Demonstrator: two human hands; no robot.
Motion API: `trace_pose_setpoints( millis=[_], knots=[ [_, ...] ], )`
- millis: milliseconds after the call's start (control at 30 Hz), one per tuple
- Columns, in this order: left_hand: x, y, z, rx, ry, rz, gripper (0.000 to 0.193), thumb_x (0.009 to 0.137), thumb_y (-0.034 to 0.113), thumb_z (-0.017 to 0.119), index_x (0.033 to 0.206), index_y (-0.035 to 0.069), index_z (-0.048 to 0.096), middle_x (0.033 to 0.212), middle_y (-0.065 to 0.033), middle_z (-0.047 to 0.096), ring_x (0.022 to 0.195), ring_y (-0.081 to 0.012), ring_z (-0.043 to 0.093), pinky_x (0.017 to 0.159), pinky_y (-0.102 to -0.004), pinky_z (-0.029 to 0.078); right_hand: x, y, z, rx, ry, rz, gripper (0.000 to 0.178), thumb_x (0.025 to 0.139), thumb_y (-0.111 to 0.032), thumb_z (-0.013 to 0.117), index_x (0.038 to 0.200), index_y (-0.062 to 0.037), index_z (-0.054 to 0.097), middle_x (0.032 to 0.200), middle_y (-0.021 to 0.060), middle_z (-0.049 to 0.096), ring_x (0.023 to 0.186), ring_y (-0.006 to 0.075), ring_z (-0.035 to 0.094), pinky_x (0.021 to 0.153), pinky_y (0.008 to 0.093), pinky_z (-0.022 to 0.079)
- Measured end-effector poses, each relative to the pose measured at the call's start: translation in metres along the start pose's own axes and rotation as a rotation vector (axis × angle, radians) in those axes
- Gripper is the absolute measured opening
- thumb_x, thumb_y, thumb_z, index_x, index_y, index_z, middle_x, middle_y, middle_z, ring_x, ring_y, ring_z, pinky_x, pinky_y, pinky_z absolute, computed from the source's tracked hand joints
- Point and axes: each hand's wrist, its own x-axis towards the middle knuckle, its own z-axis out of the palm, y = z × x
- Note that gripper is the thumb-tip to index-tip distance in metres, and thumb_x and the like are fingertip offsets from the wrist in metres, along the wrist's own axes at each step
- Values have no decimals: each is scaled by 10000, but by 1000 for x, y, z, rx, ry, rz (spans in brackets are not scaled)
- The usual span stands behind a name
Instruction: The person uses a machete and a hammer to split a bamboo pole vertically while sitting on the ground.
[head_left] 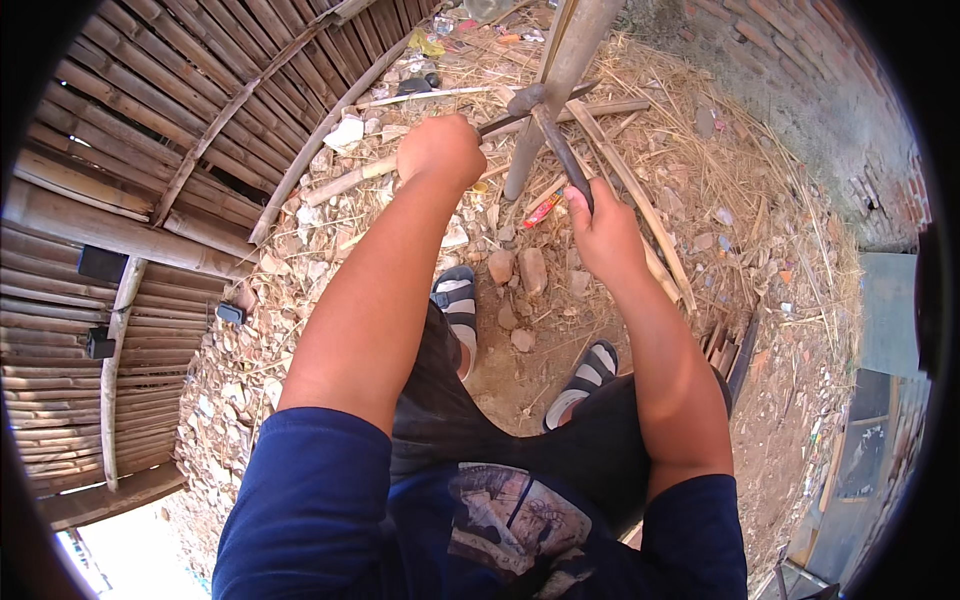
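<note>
Dark metal tool handles (562, 150), grey pole (560, 75), black-and-white striped sandals (458, 300)

Dark two-handled cutter (545, 125) astride bamboo pole (560, 75)

two bare hands (440, 150) (603, 232), two dark metal tool handles (562, 150) (one per hand), one upright grey bamboo pole (560, 75), two grey-strapped sandals (458, 300) (588, 372), one woven bamboo panel (150, 150).

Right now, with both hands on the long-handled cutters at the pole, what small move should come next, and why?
Probably squeeze the handles together. The left hand and right hand each grip one handle, the handles stand spread apart, and the cutters have their head against the bamboo pole. I cannot tell what the jaws hold, so closing slowly seems wise.
</note>
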Motion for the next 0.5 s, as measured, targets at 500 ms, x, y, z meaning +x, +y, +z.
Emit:
trace_pose_setpoints(
  millis=[500],
  knots=[
    [-1, 0, 3, 7, -19, 4, 325, 885, 259, 680, 1163, 110, 759, 1178, -146, 761, 1106, -321, 731, 928, -438, 593, -1, 12, 12, 48, 18, -26, 330, 1065, -371, 599, 1018, -49, 549, 677, 215, 631, 634, 458, 633, 580, 509, 478]
  ],
)
